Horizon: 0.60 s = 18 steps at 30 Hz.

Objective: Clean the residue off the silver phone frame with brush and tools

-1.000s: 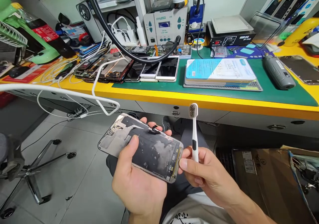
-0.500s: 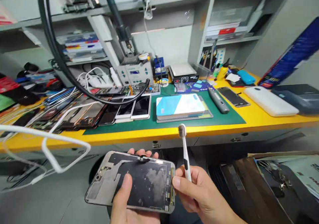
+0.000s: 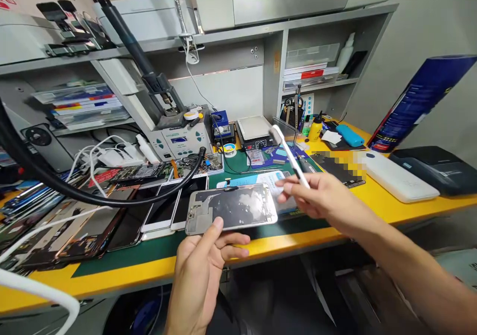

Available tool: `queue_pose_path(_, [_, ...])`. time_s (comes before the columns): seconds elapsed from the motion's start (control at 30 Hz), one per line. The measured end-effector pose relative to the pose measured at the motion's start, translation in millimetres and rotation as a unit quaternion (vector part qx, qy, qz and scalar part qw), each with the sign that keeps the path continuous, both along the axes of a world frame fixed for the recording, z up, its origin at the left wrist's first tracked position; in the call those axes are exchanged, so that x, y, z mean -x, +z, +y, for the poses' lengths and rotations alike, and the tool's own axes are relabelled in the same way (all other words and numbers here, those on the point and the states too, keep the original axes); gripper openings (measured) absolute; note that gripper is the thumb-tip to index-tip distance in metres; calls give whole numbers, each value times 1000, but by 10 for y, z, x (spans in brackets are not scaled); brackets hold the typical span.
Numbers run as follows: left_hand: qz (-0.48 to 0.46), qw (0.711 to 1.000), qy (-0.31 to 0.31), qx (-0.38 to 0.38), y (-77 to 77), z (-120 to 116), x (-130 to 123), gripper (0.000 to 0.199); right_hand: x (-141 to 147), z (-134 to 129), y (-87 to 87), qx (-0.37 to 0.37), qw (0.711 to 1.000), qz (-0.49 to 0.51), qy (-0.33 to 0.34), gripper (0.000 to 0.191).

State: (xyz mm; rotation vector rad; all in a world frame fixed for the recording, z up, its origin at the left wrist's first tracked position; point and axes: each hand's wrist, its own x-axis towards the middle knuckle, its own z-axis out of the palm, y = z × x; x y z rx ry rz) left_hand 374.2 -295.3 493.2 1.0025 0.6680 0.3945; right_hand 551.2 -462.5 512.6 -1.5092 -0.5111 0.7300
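My left hand (image 3: 206, 258) grips a phone screen (image 3: 238, 208) by its lower edge, thumb on the dark, scuffed inner side. The screen is tilted up above the front of the bench. A white toothbrush (image 3: 290, 156) is pinched in my right hand (image 3: 316, 196), its bristle head up and to the left. My right fingers are close to the screen's right end; whether they touch it I cannot tell. Behind the screen, a blue-and-white phone box (image 3: 253, 180) is partly hidden on the green mat (image 3: 160, 248).
Phones with white frames (image 3: 160, 208) and bare phone parts (image 3: 85, 220) crowd the left. A black hose (image 3: 122, 201) loops across them. A grey control unit (image 3: 181, 138) and a flat heating plate (image 3: 255, 128) stand behind. At right are a white power bank (image 3: 400, 178) and a blue can (image 3: 421, 104).
Both hands have moved up and forward, bringing the screen and toothbrush over the bench. My right hand has lifted the brush higher. The camera view has shifted too.
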Motion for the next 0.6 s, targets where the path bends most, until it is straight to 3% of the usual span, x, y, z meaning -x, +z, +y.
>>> queue_pose_path(0.1, [22,1000,10,-2,-16,79,-158,24,-341,144,164,5,999,-37,-5,34])
queue_pose_path(0.23, [64,998,-20,-8,-5,149,-237,25,-592,416,318,19,998,-40,42,23])
queue_pose_path(0.37, [131,987,-83,-39,10,241,-127,46,-708,630,394,11,996,-46,70,18])
queue_pose_path(0.43, [169,970,-156,-76,29,310,-23,54,-761,685,398,0,996,-57,69,19])
queue_pose_path(0.53, [185,916,-268,-234,120,468,82,57,-819,722,350,-16,995,-77,57,20])
queue_pose_path(0.6, [136,857,-236,-437,213,620,59,47,-825,730,288,-19,995,-88,54,23])
